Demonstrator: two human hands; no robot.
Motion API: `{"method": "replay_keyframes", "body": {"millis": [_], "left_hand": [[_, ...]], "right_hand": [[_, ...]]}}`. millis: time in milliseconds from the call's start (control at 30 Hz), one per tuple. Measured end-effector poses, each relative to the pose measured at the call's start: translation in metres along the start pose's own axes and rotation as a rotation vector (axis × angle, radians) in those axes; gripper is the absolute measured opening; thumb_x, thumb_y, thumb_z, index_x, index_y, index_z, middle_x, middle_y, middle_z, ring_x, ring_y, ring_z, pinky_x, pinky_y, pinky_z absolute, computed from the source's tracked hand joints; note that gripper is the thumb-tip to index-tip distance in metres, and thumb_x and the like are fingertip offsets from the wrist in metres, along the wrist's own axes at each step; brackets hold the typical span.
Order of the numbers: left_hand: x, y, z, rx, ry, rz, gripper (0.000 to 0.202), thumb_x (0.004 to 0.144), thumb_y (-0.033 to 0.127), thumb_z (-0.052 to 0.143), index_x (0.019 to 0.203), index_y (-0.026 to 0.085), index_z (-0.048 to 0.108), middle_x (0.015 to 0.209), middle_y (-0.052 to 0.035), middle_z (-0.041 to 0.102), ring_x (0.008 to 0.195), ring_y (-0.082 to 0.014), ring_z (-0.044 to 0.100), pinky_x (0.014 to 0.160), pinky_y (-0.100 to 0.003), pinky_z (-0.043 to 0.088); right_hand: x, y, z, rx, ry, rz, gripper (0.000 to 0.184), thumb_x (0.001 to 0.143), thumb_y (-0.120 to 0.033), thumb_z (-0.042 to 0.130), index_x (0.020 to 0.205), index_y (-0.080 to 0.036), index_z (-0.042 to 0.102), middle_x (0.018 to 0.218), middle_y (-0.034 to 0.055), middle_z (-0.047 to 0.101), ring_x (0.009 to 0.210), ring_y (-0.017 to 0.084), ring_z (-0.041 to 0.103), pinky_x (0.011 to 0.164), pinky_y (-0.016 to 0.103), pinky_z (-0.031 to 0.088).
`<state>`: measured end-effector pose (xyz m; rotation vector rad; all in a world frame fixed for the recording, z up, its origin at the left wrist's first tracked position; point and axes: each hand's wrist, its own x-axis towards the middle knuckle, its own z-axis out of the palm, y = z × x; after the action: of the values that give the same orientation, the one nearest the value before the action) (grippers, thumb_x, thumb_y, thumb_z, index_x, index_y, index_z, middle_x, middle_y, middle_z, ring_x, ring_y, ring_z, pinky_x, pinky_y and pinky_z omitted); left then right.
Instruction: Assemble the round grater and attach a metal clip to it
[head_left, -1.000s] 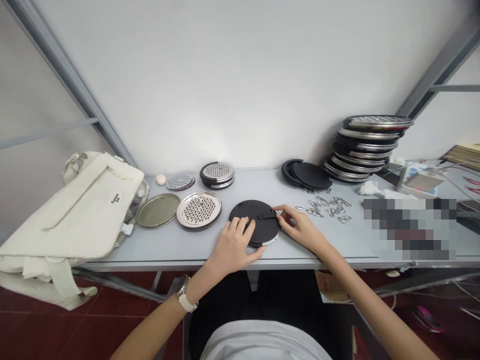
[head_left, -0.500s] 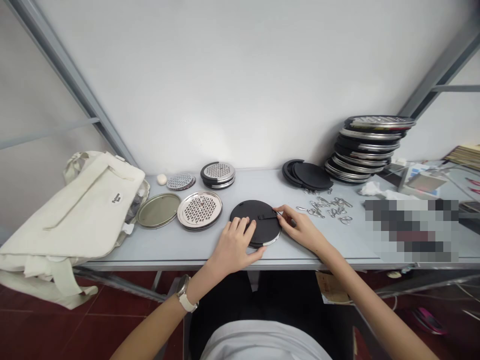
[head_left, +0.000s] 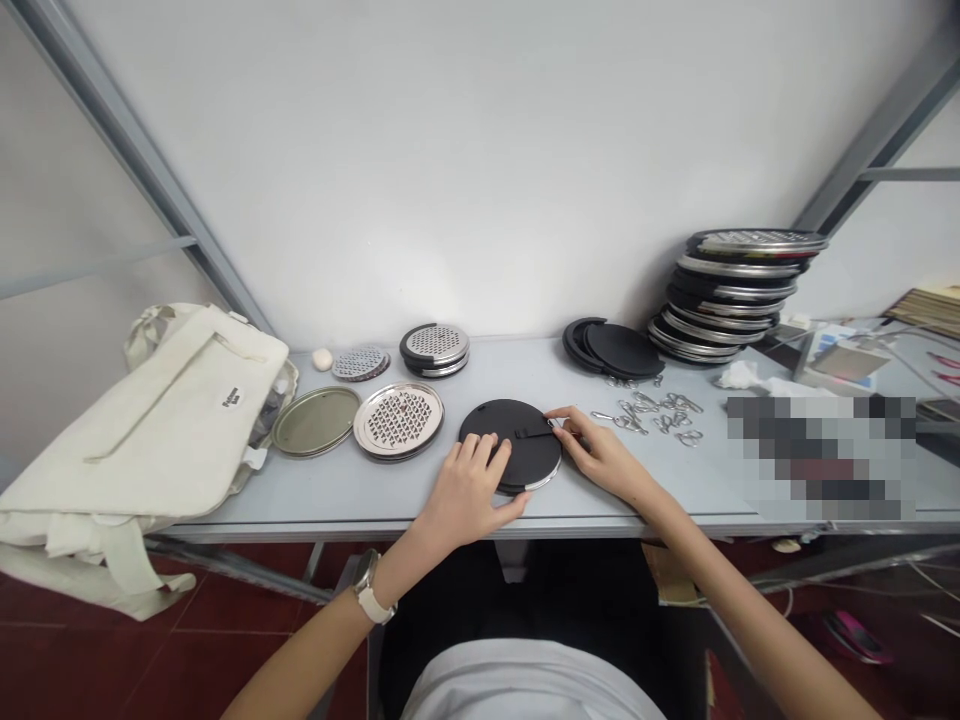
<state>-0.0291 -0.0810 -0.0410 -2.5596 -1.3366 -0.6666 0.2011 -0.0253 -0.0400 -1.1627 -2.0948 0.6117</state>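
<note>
- Grey worktop [head_left: 330, 492]: our black disc [head_left: 529, 458] lies near its front.
- Our left hand [head_left: 465, 498], loosely spread across the disc.
- Right hand [head_left: 598, 455], pinching at the disc's right rim.
- Strip [head_left: 534, 434], long axis towards that nearer hand.
- Metal clip [head_left: 553, 424], seemingly pinched.

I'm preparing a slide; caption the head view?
Left hand rests on a round, flat black disc; right hand at its edge.

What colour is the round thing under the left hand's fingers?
Black. The round thing shows best in the head view.
</note>
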Motion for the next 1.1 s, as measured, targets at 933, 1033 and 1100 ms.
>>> {"method": "replay_keyframes", "body": {"millis": [933, 1033, 1100], "left_hand": [[-0.0005, -0.0007, 0.0008, -0.002, 0.002, 0.008, 0.056, 0.087, 0.049, 0.052, 0.130, 0.012, 0.050, 0.120, -0.0154, 0.055, 0.108, -0.0311, 0.050, 0.091, -0.047, 0.044], [-0.0002, -0.0008, 0.0003, 0.001, -0.002, 0.007, 0.056, 0.088, 0.049, 0.051, 0.129, 0.011, 0.050, 0.120, -0.0157, 0.056, 0.108, -0.0312, 0.050, 0.092, -0.046, 0.044], [0.0001, -0.0007, -0.0002, 0.000, 0.000, 0.005, 0.056, 0.087, 0.049, 0.052, 0.129, 0.011, 0.050, 0.119, -0.0159, 0.056, 0.108, -0.0311, 0.050, 0.091, -0.046, 0.045]], "right_hand": [[0.0002, -0.0024, -0.0021, -0.025, 0.006, -0.007, 0.031, 0.098, -0.035, 0.037, 0.118, -0.022, 0.056, 0.068, 0.0002, 0.061, 0.062, 0.018, 0.059, 0.064, 0.028, 0.045], [0.0001, -0.0018, -0.0022, -0.024, -0.002, -0.001, 0.030, 0.098, -0.035, 0.036, 0.118, -0.022, 0.055, 0.067, -0.0005, 0.059, 0.062, 0.018, 0.058, 0.063, 0.028, 0.044], [0.0001, -0.0007, -0.0018, -0.026, -0.007, 0.001, 0.030, 0.099, -0.035, 0.036, 0.118, -0.022, 0.054, 0.067, -0.0005, 0.057, 0.062, 0.018, 0.057, 0.064, 0.028, 0.044]]}}
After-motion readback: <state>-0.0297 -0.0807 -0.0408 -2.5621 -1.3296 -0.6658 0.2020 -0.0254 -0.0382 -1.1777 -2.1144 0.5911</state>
